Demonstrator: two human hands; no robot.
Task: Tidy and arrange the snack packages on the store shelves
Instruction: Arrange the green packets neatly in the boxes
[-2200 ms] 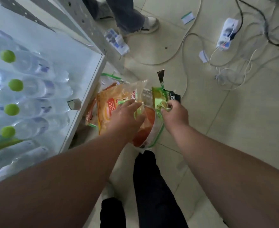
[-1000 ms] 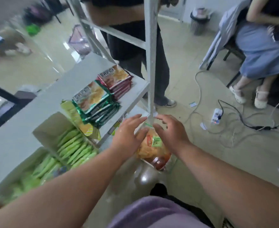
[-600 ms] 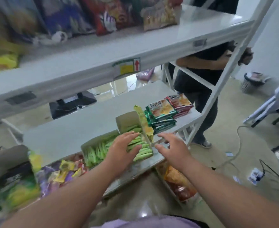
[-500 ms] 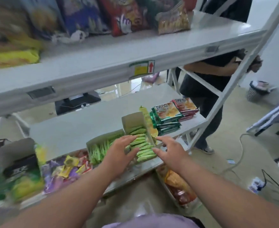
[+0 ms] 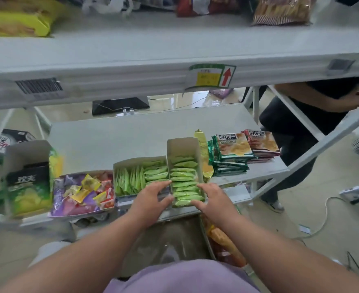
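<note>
Item, middle shelf front: narrow open cardboard box of green sachets [image 5: 184, 182], which we steady between left hand [image 5: 153, 196] and right hand [image 5: 211, 197], fingers loosely spread on its sides; green packet stack [image 5: 230, 155] looks squared, mixed candy tray [image 5: 83, 192] unsorted.

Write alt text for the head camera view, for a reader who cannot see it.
Both the left hand and right hand flank the front of an open cardboard box of green packets on the middle shelf, fingers straight. Another green-packet box, mixed candies and stacked snack packs sit alongside.
</note>
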